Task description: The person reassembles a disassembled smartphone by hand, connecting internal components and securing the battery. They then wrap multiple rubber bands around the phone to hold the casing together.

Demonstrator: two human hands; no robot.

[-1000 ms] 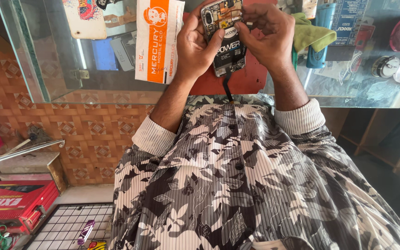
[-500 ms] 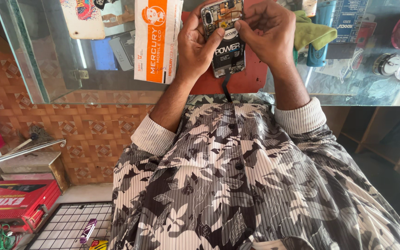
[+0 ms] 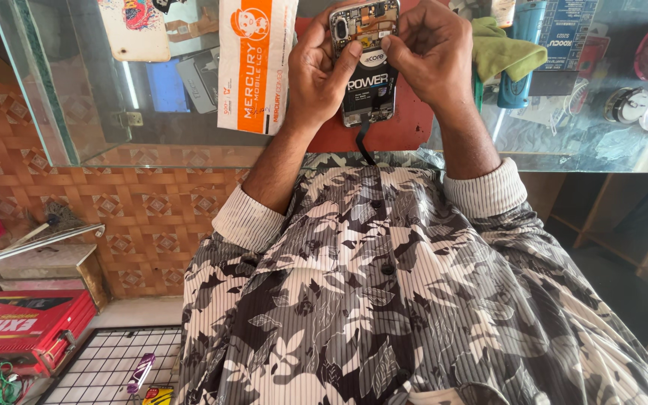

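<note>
An opened smartphone (image 3: 367, 82) with its back cover off shows a black battery and the circuit board at its top. It lies over a red mat (image 3: 406, 124) on a glass counter (image 3: 84, 97). My left hand (image 3: 322, 71) grips the phone's left side, thumb pressed on the battery's upper edge. My right hand (image 3: 430, 49) holds the right side, thumb and fingertips meeting near the top of the battery. A thin black strip (image 3: 364, 146) hangs from the phone's bottom edge.
An orange and white packet (image 3: 253, 64) lies left of the phone. A green cloth (image 3: 504, 52), a blue canister (image 3: 523, 52) and small parts sit to the right. Below left are a red box (image 3: 20, 330), a wire rack (image 3: 110, 364) and a tiled wall.
Both hands and the phone stayed in nearly the same place. The thumbs have shifted slightly on the battery's top edge.
</note>
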